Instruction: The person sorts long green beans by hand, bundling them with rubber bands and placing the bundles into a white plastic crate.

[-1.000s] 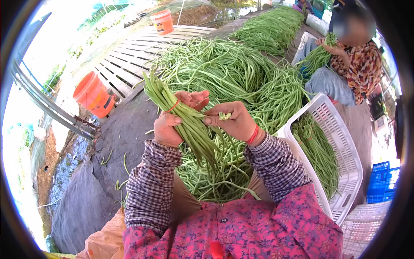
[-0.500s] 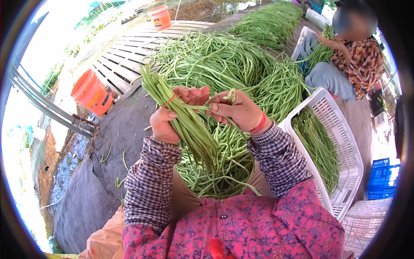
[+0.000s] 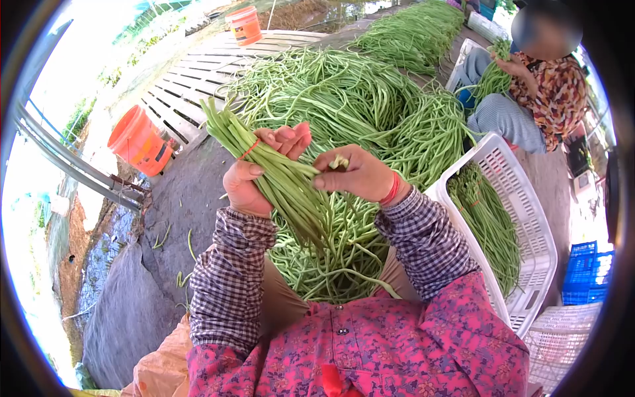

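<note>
Bundle of long green beans (image 3: 278, 177), red band (image 3: 249, 149) round its upper part, slants mid-frame from upper left to lower right. Left hand (image 3: 254, 175) cradles it, thumb on the near side, fingers partly curled. Right hand (image 3: 354, 175), right of the bundle, pinches bean ends between thumb and fingers; exact grip unclear. Left palm largely hidden by beans. Seated person (image 3: 542, 92) cut off at upper right, face blurred. Dark marking on orange bucket (image 3: 140, 142), left of frame: unreadable.
</note>
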Motion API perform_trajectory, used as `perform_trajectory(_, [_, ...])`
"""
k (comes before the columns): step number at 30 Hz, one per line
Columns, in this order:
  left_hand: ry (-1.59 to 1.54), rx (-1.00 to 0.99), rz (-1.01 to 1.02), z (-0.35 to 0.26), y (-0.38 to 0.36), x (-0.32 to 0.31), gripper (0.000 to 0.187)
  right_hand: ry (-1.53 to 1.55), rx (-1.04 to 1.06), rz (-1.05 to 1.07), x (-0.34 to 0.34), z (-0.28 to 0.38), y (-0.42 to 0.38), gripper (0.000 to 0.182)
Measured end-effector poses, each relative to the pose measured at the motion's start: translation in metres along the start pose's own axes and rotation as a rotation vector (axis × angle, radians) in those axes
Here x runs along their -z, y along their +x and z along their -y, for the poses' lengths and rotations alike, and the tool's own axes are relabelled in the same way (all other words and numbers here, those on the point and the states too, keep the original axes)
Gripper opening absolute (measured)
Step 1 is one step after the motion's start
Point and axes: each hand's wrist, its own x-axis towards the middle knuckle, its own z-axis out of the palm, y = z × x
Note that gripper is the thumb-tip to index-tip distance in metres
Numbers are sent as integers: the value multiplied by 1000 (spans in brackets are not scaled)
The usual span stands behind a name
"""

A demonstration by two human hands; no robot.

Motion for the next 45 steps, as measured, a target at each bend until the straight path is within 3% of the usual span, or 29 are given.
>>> perform_trajectory(4, [-47, -18, 25, -2, 0, -1, 34, 181, -49, -32, 7, 11, -2, 19])
perform_trajectory(8, [-87, -58, -16, -4, -2, 6, 29, -459, 287, -315, 4, -4, 6, 26])
perform_trajectory(11, [84, -140, -179, -9, -3, 1, 28, -486, 150, -316, 1, 1, -2, 31])
perform_trajectory(13, [59, -170, -141, -12, 0, 3, 23, -466, 140, -146, -13, 3, -6, 34])
perform_trajectory(17, [-8, -200, -148, -13, 0, 12, 18, -278, 97, -1, -21, -13, 2, 36])
perform_trajectory(18, [-19, -207, -160, -13, 0, 13, 17, 27, 30, 23, -21, -17, 6, 31])
perform_trajectory(22, [58, -136, -189, -17, -5, 5, 26, 249, -184, 31, -8, -9, 0, 23])
perform_trajectory(26, [190, -35, -263, -21, -12, 8, 38, -11, -35, -167, -1, -23, 9, 27])
perform_trajectory(29, [64, -19, -264, -17, -12, 8, 42, -400, -132, -337, -2, -37, 15, 27])
perform_trajectory(30, [50, -27, -277, -16, -12, 8, 43, -426, -99, -353, -3, -32, 15, 35])
perform_trajectory(32, [20, -40, -302, -14, -11, 9, 45, -600, 234, -433, -1, -36, 17, 40])
perform_trajectory(35, [84, -96, -347, -16, -10, 8, 46, -559, 358, -515, -11, -14, 10, 35])
perform_trajectory(37, [152, -139, -401, -14, -11, 11, 48, -321, 237, -486, -14, -7, 4, 30])
perform_trajectory(38, [177, -157, -415, -12, -9, 12, 49, -424, 306, -426, -18, -6, 4, 21])
perform_trajectory(40, [185, -147, -419, -7, -8, 8, 50, -639, 280, -298, -21, -17, 6, 22])
perform_trajectory(42, [193, -159, -399, -3, -6, 4, 51, -638, 54, -231, -22, -11, 4, 22])
perform_trajectory(45, [249, -189, -339, 0, -5, -6, 51, -343, 2, -95, -14, -9, 4, 24])
